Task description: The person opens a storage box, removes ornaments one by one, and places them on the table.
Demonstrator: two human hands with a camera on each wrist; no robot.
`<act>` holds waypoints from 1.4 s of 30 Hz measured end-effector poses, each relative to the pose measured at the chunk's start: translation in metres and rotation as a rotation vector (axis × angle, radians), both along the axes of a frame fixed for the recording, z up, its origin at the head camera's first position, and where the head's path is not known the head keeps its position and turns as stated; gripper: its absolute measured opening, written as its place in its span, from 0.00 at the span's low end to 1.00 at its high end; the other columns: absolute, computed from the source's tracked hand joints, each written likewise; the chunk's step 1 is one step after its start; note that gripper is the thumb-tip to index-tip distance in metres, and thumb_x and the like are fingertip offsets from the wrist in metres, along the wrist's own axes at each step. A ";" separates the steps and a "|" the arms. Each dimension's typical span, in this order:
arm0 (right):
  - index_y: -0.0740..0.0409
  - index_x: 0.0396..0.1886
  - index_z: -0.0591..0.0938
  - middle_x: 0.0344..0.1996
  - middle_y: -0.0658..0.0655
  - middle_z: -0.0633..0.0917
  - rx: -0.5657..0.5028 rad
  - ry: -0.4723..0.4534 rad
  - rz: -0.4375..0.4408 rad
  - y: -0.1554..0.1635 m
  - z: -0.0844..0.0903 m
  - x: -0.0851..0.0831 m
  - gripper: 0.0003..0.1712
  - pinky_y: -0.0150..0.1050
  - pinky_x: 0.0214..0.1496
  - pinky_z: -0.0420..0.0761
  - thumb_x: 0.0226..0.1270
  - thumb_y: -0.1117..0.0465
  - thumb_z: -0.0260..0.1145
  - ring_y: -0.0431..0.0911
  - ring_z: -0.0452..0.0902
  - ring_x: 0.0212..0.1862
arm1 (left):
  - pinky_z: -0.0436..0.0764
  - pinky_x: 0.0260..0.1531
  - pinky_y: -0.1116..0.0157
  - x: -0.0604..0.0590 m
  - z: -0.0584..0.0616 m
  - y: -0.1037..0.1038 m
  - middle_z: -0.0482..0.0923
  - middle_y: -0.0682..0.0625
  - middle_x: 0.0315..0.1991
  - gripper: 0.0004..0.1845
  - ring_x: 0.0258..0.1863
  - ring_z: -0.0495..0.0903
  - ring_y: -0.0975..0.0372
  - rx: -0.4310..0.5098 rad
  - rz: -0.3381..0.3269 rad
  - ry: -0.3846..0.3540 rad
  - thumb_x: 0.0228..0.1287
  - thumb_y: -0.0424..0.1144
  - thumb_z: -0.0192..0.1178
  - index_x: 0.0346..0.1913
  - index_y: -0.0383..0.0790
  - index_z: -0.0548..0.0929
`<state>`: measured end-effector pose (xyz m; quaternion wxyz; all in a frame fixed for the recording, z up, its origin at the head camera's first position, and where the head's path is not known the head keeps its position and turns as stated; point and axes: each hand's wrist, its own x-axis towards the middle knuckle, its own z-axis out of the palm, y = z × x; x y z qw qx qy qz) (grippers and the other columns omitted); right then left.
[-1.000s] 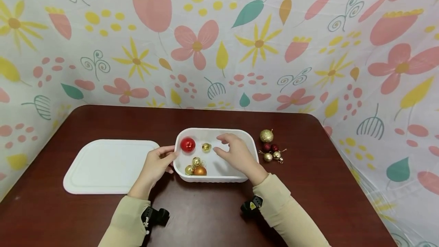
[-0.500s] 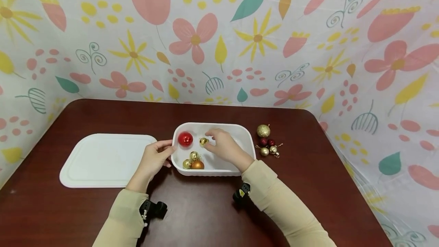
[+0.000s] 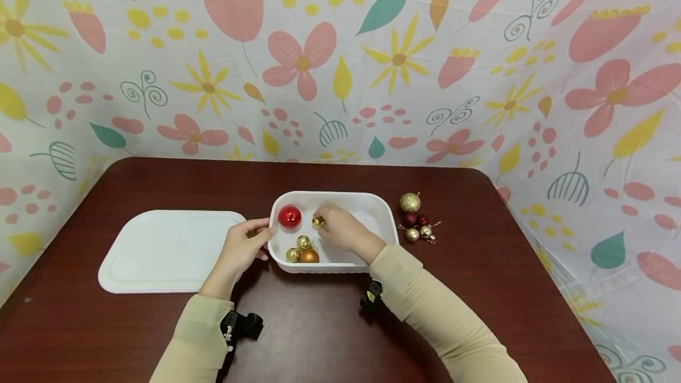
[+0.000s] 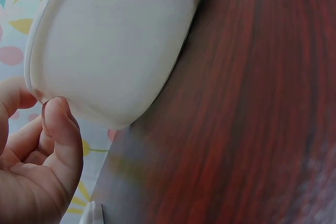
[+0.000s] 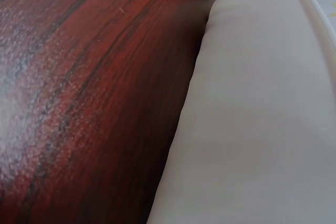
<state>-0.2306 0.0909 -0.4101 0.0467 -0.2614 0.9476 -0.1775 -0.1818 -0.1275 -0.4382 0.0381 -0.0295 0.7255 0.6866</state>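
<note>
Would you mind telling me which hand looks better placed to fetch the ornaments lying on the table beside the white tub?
The right hand, probably. It is inside the white tub, fingers at a small gold bauble, and the loose ornaments lie on its side. The left hand grips the tub's far rim, steadying it.

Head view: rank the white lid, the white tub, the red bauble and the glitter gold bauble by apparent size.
1. White lid
2. White tub
3. Red bauble and glitter gold bauble: these two look close in size, the red perhaps slightly larger, so I would not rank them.
</note>
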 end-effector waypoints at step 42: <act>0.58 0.41 0.81 0.39 0.55 0.84 -0.309 0.195 -0.075 0.063 0.013 0.033 0.09 0.44 0.48 0.81 0.63 0.60 0.65 0.47 0.80 0.45 | 0.81 0.17 0.71 -0.003 -0.007 0.000 0.78 0.47 0.32 0.18 0.20 0.76 0.69 -0.032 -0.002 0.005 0.64 0.33 0.58 0.56 0.27 0.77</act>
